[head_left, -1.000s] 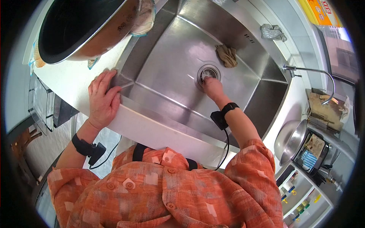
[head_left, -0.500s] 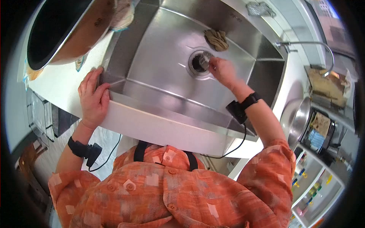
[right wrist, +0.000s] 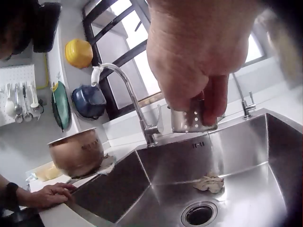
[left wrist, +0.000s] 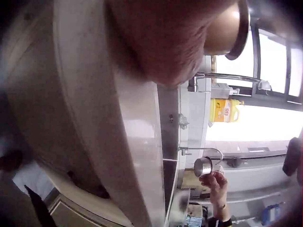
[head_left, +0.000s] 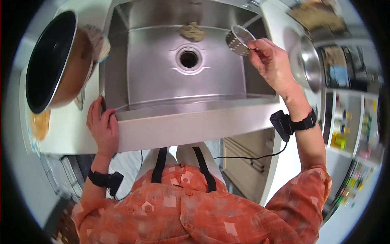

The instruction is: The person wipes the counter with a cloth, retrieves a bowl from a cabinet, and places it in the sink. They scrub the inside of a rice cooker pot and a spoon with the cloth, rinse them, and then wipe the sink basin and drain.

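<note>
My right hand (head_left: 274, 65) pinches the rim of a perforated metal strainer basket (head_left: 239, 40), held up over the right part of the steel sink (head_left: 154, 77). The right wrist view shows the basket (right wrist: 193, 119) from the side, hanging from the fingers. Below, the drain hole (head_left: 189, 59) is uncovered, with a crumpled brown cloth (head_left: 192, 31) lying just behind it. My left hand (head_left: 104, 129) rests on the sink's front left corner, fingers fairly straight and holding nothing.
A copper-coloured pot (head_left: 73, 65) with a dark inside stands on the left counter, beside cloths. Right of the sink are a metal bowl (head_left: 310, 63) and a dish rack. The tap (right wrist: 128, 90) rises behind the sink.
My right hand has lifted the strainer basket out of the drain and carried it up and to the right. The left hand has stayed on the sink corner; the head view has shifted.
</note>
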The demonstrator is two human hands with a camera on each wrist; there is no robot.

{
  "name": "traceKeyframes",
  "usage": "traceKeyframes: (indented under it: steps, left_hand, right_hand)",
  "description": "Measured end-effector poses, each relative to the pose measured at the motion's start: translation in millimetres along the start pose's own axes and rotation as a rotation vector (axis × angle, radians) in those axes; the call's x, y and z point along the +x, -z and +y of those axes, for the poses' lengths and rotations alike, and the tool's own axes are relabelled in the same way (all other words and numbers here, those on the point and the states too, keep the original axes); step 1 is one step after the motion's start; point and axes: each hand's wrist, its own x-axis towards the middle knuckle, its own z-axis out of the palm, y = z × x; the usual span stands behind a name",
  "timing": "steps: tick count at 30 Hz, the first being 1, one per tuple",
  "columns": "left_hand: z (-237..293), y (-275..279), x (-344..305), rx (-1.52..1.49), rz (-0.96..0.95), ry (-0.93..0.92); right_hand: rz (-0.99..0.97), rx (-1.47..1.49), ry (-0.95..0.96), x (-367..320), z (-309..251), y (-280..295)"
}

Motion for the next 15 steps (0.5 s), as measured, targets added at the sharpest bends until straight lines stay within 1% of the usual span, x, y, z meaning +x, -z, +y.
traceKeyframes:
  steps: [1, 2, 3, 4, 6, 7, 8, 10, 11, 13, 14, 15]
  left_hand:
    - [-1, 1, 0, -0.023, 0.006, -0.063]
    - [-1, 1, -1, -0.029, 0.016, -0.063]
    - [-2, 1, -2, -0.039, 0.02, -0.066]
    - [-3, 0, -4, -0.071, 0.016, -0.139]
    - [-8, -5, -8, -0.092, 0.054, -0.144]
    - [-15, -9, -10, -0.1, 0.058, -0.184]
    - [-20, -11, -10, -0.111, 0.06, -0.223]
    - [-17, -11, -12, -0.172, 0.041, -0.199]
    - [-26, -16, -12, -0.2, 0.024, -0.256]
    - [-50, -35, -4, -0.003, 0.076, -0.25]
    - [-62, -40, 4, -0.068, -0.018, -0.163]
    - [-45, -50, 4, -0.092, -0.037, -0.216]
  right_hand:
    - [0.039, -0.02, -0.008, -15, -7, 4]
    - [0.076, -0.043, -0.022, -32, -13, 7]
    - [0.112, -0.1, 0.011, -48, -18, 9]
    - [0.186, -0.049, 0.035, -64, -21, 7]
    - [0.246, -0.13, 0.005, -98, -32, 11]
    - [0.273, -0.149, -0.034, -117, -38, 12]
    - [0.331, -0.093, -0.061, -139, -46, 12]
    - [0.37, -0.134, -0.137, -183, -63, 15]
    - [0.385, -0.133, -0.195, -207, -71, 15]
    - [0.42, -0.163, -0.231, -244, -69, 13]
    - [0.436, -0.201, -0.257, -271, -68, 11]
    - [0.455, -0.229, -0.309, -298, -72, 15]
